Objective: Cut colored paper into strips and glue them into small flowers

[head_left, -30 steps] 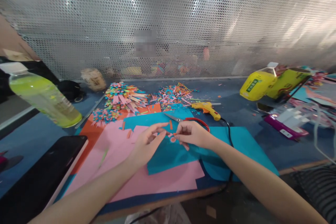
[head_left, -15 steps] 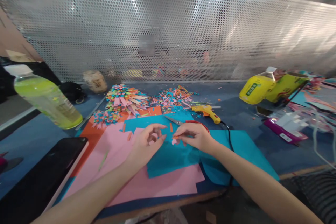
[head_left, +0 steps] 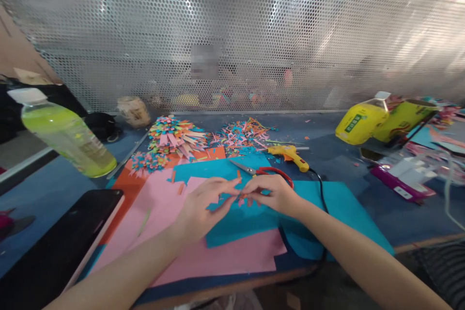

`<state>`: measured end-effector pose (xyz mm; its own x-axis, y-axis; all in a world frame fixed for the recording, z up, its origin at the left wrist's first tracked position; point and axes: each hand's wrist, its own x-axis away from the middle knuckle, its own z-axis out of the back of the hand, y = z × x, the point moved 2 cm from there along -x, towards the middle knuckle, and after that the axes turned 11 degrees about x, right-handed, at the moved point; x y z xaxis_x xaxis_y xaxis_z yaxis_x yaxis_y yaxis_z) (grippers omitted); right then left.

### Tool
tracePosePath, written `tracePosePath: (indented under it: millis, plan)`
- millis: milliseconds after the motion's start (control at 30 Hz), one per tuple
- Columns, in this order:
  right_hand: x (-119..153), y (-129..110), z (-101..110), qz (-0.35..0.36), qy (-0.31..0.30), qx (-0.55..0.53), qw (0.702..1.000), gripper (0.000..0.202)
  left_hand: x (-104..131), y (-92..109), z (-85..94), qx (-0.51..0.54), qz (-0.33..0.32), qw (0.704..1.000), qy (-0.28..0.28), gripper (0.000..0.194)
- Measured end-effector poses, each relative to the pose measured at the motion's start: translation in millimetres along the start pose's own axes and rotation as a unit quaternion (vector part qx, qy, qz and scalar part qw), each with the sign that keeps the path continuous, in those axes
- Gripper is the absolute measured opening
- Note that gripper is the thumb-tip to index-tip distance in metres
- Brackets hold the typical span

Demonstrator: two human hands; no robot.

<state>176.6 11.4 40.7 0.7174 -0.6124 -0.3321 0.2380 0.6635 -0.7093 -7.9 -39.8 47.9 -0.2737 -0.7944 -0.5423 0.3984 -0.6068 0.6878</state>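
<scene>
The left hand (head_left: 198,210) has moved in since half a second ago: its fingertips, then apart from the right hand (head_left: 274,194), now meet that hand's tips over the blue sheet (head_left: 240,227), toward the desk's near edge. The right thumb and fingers pinch a small orange-and-pink paper bit (head_left: 241,200), mostly covered by them. The left thumb and forefinger stand narrow beside it; whether they grip it too, I cannot tell.

The step in hand looks like shaping or joining this bit with both sets of fingertips. The next move seems to call for a steady right pinch and light left fingers, since so small a piece could crease or slip.

An orange strip (head_left: 239,174) lies just beyond the fingertips, near the scissors (head_left: 276,170). Farther toward the desk's far edge are the glue gun (head_left: 290,154) and a heap of scraps (head_left: 241,133). The pink sheet (head_left: 160,208) spreads under the left forearm to the near edge.
</scene>
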Motion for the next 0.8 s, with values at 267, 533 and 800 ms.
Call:
tracePosePath:
  millis: [267,533,800]
  plan:
    - [1.8,5.5,-2.8,-0.047,0.002,-0.062,0.997,0.018,1.5,-3.7,-1.5,-0.053,-0.037,0.997,-0.037,0.031]
    - [1.9,4.2,-1.4,-0.041,0.001,-0.028,0.999,0.017,0.7,-2.3,-2.5,-0.033,-0.030,0.998,-0.035,0.037]
    - [2.0,2.4,-0.1,-0.027,-0.005,0.004,1.000,0.017,0.5,-1.7,-2.8,-0.035,-0.023,0.998,-0.043,0.037]
